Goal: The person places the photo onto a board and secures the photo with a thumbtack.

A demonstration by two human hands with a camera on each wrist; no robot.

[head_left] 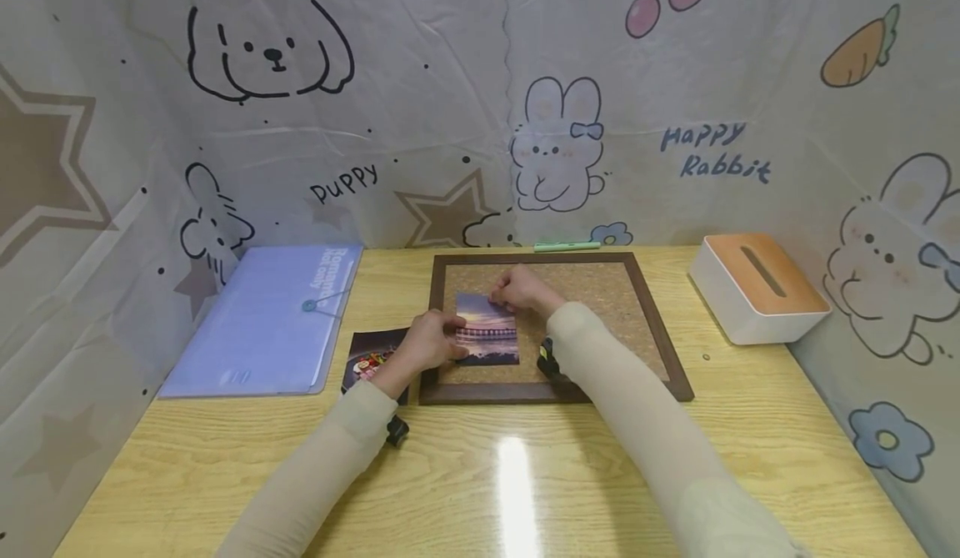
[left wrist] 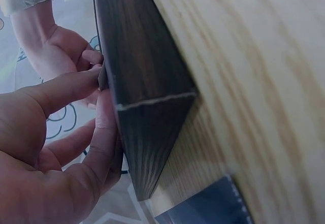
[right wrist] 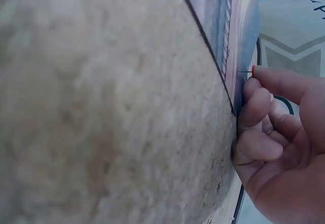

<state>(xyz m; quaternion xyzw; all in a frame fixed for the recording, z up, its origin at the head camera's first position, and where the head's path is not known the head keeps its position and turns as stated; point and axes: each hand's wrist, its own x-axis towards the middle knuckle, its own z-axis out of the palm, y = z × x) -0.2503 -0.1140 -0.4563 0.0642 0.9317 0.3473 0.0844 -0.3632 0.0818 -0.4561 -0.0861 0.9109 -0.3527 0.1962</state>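
Observation:
A sunset photo [head_left: 487, 333] of a pier lies over the left part of a cork board [head_left: 600, 316] with a dark wooden frame. My left hand [head_left: 429, 339] pinches the photo's left edge; in the left wrist view the edge [left wrist: 102, 79] shows between thumb and finger, beside the frame's corner. At the photo's top, my right hand [head_left: 522, 289] pinches a red-headed pin [right wrist: 253, 70] between thumb and forefinger. Its thin needle points toward the photo's surface. The other right fingers are curled close to the board.
A second photo [head_left: 366, 343], of food, lies left of the board, partly under my left wrist. Further left is a blue document folder [head_left: 262, 316]. A green pen [head_left: 567, 247] lies behind the board, and a tissue box [head_left: 761, 287] stands to the right.

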